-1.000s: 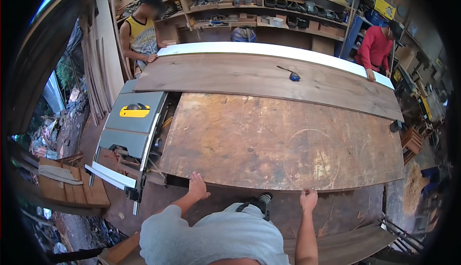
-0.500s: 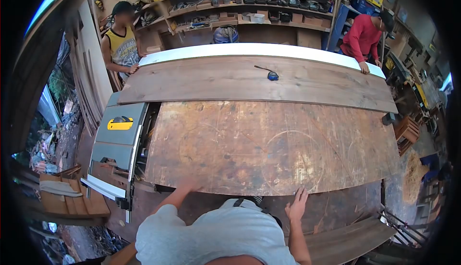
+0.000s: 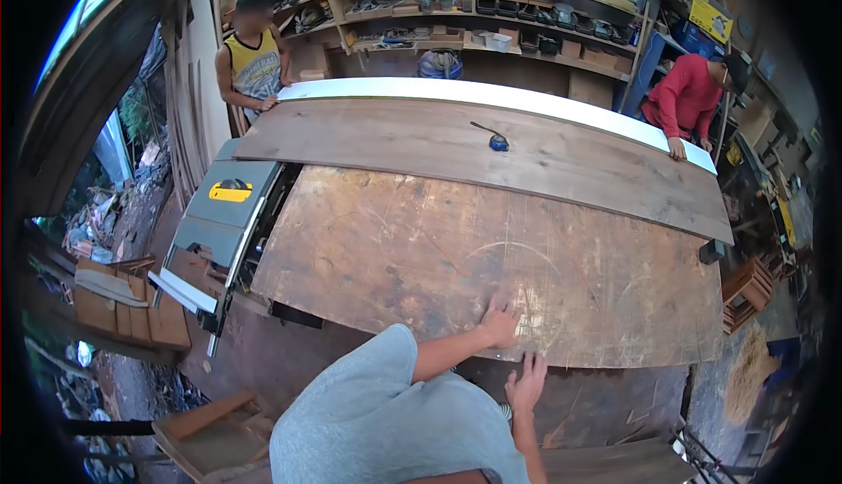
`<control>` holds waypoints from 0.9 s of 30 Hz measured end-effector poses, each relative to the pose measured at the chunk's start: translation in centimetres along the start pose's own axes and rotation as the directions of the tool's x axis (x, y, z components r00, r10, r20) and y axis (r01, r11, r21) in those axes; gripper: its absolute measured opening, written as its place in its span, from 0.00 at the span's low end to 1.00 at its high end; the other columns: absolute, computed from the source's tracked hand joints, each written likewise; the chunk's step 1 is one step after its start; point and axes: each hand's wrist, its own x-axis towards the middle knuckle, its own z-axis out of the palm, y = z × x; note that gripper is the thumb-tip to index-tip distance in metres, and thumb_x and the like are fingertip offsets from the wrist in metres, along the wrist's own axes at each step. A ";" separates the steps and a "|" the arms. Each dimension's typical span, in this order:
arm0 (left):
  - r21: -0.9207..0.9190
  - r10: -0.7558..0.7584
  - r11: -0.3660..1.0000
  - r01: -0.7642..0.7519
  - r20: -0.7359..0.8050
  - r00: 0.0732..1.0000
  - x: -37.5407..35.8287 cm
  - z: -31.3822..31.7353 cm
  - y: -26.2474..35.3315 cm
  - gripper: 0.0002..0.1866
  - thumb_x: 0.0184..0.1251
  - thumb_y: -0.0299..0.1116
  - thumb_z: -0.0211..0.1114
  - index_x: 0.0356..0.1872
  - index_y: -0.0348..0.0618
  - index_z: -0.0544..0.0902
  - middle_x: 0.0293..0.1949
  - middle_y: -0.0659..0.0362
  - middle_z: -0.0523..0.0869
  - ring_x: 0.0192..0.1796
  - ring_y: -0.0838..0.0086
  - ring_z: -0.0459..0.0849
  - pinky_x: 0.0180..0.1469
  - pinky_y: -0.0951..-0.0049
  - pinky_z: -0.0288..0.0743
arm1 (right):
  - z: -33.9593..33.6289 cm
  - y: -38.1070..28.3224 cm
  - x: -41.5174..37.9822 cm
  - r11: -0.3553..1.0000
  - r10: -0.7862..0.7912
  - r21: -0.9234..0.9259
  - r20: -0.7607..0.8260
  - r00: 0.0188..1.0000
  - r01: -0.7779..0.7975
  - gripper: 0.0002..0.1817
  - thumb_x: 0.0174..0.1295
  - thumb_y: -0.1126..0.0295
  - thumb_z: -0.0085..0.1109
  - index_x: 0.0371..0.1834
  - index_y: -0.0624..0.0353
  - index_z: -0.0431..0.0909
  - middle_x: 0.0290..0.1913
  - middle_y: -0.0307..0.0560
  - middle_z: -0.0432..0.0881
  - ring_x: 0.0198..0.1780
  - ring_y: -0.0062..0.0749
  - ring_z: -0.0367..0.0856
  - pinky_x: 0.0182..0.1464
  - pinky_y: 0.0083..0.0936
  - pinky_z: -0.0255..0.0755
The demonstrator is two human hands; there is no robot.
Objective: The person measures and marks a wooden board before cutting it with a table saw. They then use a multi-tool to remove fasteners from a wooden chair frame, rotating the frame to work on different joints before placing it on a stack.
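Note:
A large worn plywood sheet (image 3: 456, 247) covers the workbench in front of me. My left hand (image 3: 500, 322) lies flat on its top near the front edge, fingers spread. My right hand (image 3: 526, 383) is just below that, fingers spread against the sheet's front edge. Neither hand holds anything. Behind the sheet lies a long dark wooden plank (image 3: 438, 142), with a tape measure (image 3: 498, 142) on it, and behind that a long white board (image 3: 491, 96).
A grey table saw (image 3: 224, 212) stands at the left. One person in a yellow top (image 3: 254, 54) rests a hand on the boards' far left end; another in red (image 3: 688, 98) touches the right end. Shelves of tools line the back wall. Sawdust lies right.
My left hand moved from the sheet's front left edge to its top, right beside my right hand. My body and view shifted to the right.

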 end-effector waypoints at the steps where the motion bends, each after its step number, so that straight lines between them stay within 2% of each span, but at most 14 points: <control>1: 0.030 -0.045 0.999 0.043 0.089 0.995 0.2 0.9 0.7 0.48 0.59 0.56 0.67 0.76 0.39 0.62 0.77 0.35 0.57 0.78 0.39 0.58 0.78 0.36 0.44 | -1.2 1.2 0.4 1.000 0.003 -0.019 -0.009 1.000 -0.003 0.36 0.51 0.72 0.65 0.68 0.63 0.70 0.71 0.65 0.65 0.73 0.65 0.60 0.74 0.48 0.59; 4: 0.108 -0.042 0.993 0.049 -0.070 0.997 -0.7 2.8 1.9 0.44 0.59 0.50 0.66 0.73 0.32 0.66 0.77 0.32 0.57 0.70 0.44 0.73 0.76 0.39 0.48 | -4.0 6.6 1.4 0.999 0.007 -0.052 -0.062 0.998 -0.011 0.35 0.52 0.71 0.66 0.67 0.64 0.72 0.70 0.66 0.67 0.73 0.65 0.61 0.73 0.49 0.59; 7: 0.046 -0.118 0.992 0.119 -0.018 0.993 -0.7 1.4 3.0 0.42 0.60 0.48 0.63 0.72 0.29 0.67 0.76 0.32 0.59 0.68 0.46 0.76 0.76 0.42 0.52 | -7.1 11.6 2.5 0.996 0.036 -0.072 -0.107 0.994 -0.044 0.33 0.53 0.70 0.65 0.66 0.65 0.72 0.71 0.68 0.66 0.73 0.66 0.61 0.73 0.50 0.60; 9: 0.053 -0.218 0.975 0.215 0.051 0.975 -0.4 -0.2 4.8 0.42 0.60 0.47 0.62 0.71 0.27 0.68 0.74 0.32 0.62 0.66 0.46 0.79 0.74 0.46 0.59 | -9.0 14.0 3.1 0.998 0.015 -0.066 -0.106 0.994 -0.022 0.34 0.53 0.70 0.65 0.66 0.65 0.72 0.72 0.68 0.65 0.73 0.66 0.60 0.73 0.50 0.60; 10: 0.002 -0.245 0.969 0.246 0.084 0.966 0.8 1.2 4.8 0.45 0.60 0.51 0.64 0.72 0.27 0.65 0.74 0.30 0.61 0.69 0.43 0.75 0.74 0.44 0.59 | -10.2 15.3 3.3 0.997 0.017 -0.067 -0.113 0.993 -0.025 0.34 0.53 0.70 0.65 0.67 0.65 0.72 0.72 0.68 0.65 0.74 0.67 0.60 0.73 0.50 0.60; 11: -0.045 -0.270 0.960 0.276 0.116 0.956 2.1 2.4 4.7 0.49 0.60 0.55 0.66 0.73 0.27 0.63 0.74 0.28 0.60 0.72 0.40 0.70 0.75 0.43 0.59 | -11.8 15.4 3.5 0.994 0.041 -0.097 -0.067 0.997 -0.047 0.33 0.57 0.69 0.64 0.68 0.67 0.69 0.73 0.68 0.63 0.75 0.65 0.59 0.75 0.47 0.58; 13: 0.050 -0.339 0.941 0.336 0.060 0.939 2.0 2.3 6.3 0.49 0.60 0.57 0.66 0.72 0.24 0.63 0.73 0.28 0.61 0.70 0.41 0.72 0.72 0.46 0.65 | -13.1 16.8 3.8 0.995 0.069 -0.066 -0.058 0.996 -0.073 0.34 0.57 0.69 0.64 0.69 0.67 0.69 0.74 0.68 0.63 0.75 0.63 0.59 0.75 0.46 0.58; 16: 0.208 -0.301 0.921 0.328 -0.150 0.942 2.7 6.4 5.6 0.51 0.59 0.59 0.68 0.71 0.25 0.64 0.73 0.29 0.62 0.68 0.41 0.75 0.68 0.49 0.71 | -14.6 18.5 3.4 0.993 0.112 -0.037 -0.031 0.993 -0.113 0.35 0.57 0.69 0.65 0.70 0.65 0.69 0.74 0.66 0.63 0.76 0.60 0.59 0.75 0.43 0.59; 19: 0.162 -0.345 0.922 0.351 -0.065 0.937 1.8 3.6 7.1 0.54 0.57 0.61 0.71 0.72 0.25 0.63 0.73 0.30 0.61 0.67 0.41 0.76 0.67 0.48 0.72 | -16.0 21.2 3.0 0.993 0.115 -0.004 -0.035 0.993 -0.115 0.36 0.55 0.69 0.66 0.70 0.65 0.69 0.73 0.66 0.63 0.76 0.59 0.59 0.75 0.43 0.60; 22: 0.106 -0.393 0.917 0.384 0.084 0.916 2.7 2.4 7.4 0.59 0.53 0.61 0.75 0.73 0.24 0.59 0.75 0.31 0.59 0.67 0.40 0.75 0.65 0.48 0.74 | -17.4 24.8 3.1 0.988 0.152 0.007 -0.060 0.986 -0.152 0.35 0.55 0.70 0.65 0.69 0.65 0.70 0.73 0.67 0.64 0.75 0.60 0.60 0.74 0.44 0.61; 25: 0.083 -0.430 0.902 0.423 0.112 0.896 3.5 1.8 7.2 0.65 0.47 0.61 0.79 0.79 0.37 0.51 0.77 0.30 0.54 0.69 0.39 0.73 0.66 0.48 0.73 | -19.4 28.6 4.2 0.983 0.182 0.006 -0.092 0.979 -0.182 0.34 0.54 0.70 0.66 0.68 0.65 0.71 0.72 0.68 0.64 0.74 0.62 0.61 0.73 0.45 0.61; 27: 0.176 -0.455 0.888 0.425 0.190 0.870 4.7 -2.3 9.5 0.70 0.42 0.58 0.83 0.81 0.51 0.43 0.77 0.30 0.50 0.70 0.37 0.72 0.67 0.48 0.72 | -21.2 31.1 5.4 0.983 0.185 0.012 -0.120 0.975 -0.185 0.34 0.53 0.70 0.66 0.67 0.65 0.71 0.72 0.68 0.64 0.73 0.63 0.61 0.73 0.46 0.61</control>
